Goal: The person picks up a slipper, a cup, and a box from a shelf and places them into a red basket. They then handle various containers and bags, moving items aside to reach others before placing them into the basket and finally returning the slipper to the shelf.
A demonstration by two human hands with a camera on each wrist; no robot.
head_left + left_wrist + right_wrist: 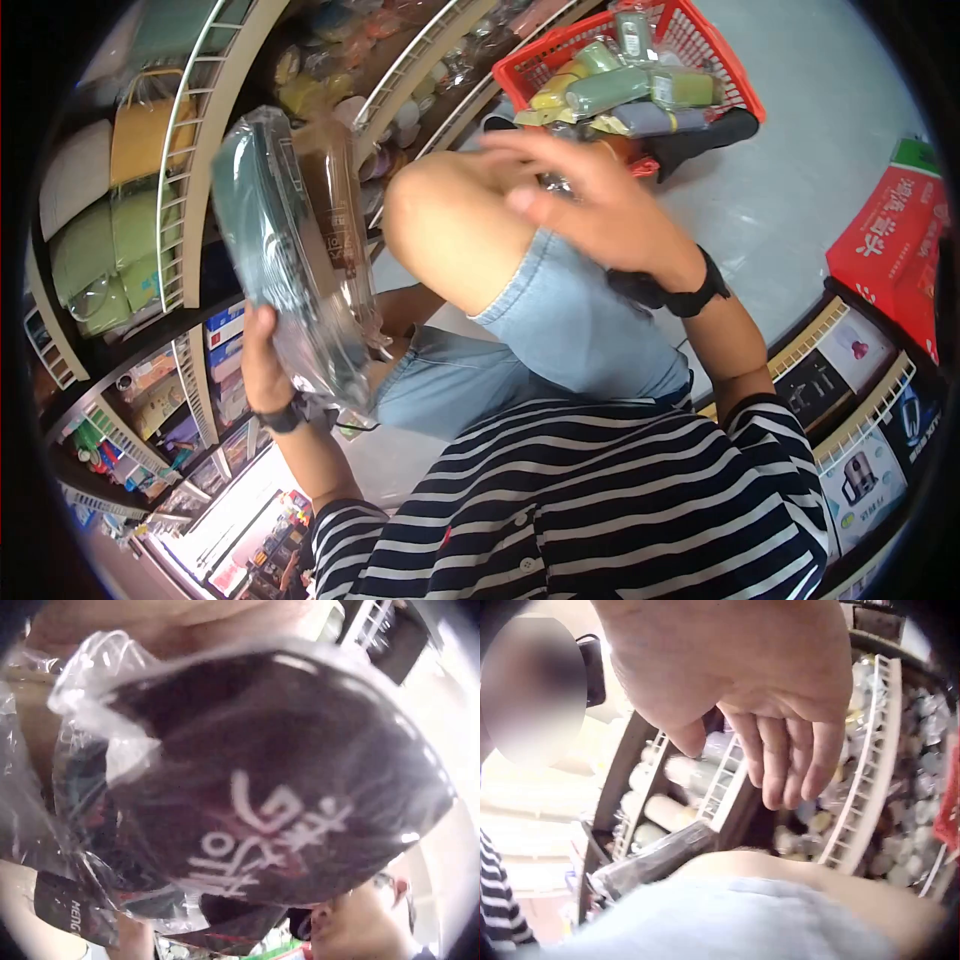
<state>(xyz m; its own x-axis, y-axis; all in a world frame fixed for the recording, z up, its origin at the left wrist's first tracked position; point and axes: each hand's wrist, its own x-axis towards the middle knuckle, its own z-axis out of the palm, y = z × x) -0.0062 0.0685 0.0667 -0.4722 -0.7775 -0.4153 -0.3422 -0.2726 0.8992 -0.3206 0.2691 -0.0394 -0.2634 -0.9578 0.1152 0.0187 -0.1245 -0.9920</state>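
My left hand [263,362] grips from below a flat round dark green item sealed in clear plastic [288,250], held upright on edge beside my raised knee [450,220]. A brown printed card sits inside the wrap. In the left wrist view the wrapped item [277,795] fills the frame, dark with white lettering. My right hand [590,195] hovers above the knee with relaxed fingers and holds nothing. The right wrist view shows that hand [780,712] with its fingers [795,765] hanging loose, and the wrapped item [656,859] lower left.
A red shopping basket [735,75] with several packaged goods stands on the grey floor ahead. Wire-fronted shelves [185,170] with pads and small goods rise on the left. Boxed appliances [865,470] and a red carton [895,240] line the right.
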